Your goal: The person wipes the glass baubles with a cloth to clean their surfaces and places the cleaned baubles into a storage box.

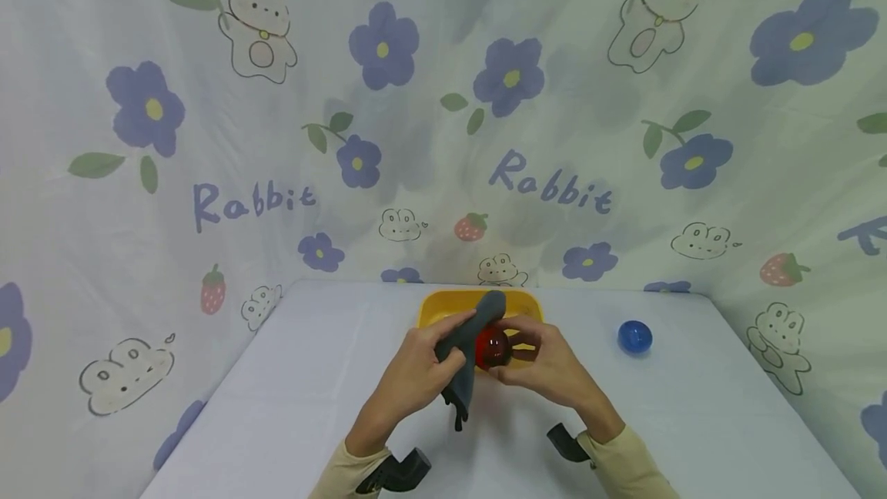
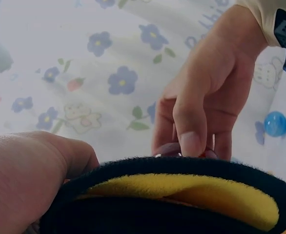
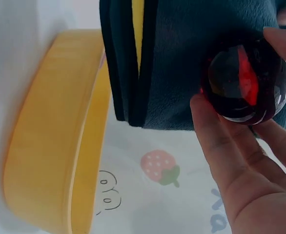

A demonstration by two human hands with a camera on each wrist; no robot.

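My left hand [image 1: 414, 370] grips a folded dark grey cloth [image 1: 460, 341] with black edging. Yellow lining [image 2: 231, 187] shows between its folds in the left wrist view. Opposite it, the fingers and thumb of my right hand [image 1: 553, 359] hold a see-through red ball [image 1: 493, 347]. In the right wrist view the ball [image 3: 248, 80] is up against the cloth [image 3: 182, 63]. From the left wrist side, the cloth's edge hides most of the ball. Both hands are in front of and above a yellow tub [image 1: 443, 297], whose inside is largely hidden.
A see-through blue ball [image 1: 634, 337] lies on the white tabletop [image 1: 305, 376], right of the tub. Behind the table hangs a curtain [image 1: 430, 122] printed with flowers and rabbits. Dark wrist mounts [image 1: 405, 471] stick out from both sleeves.
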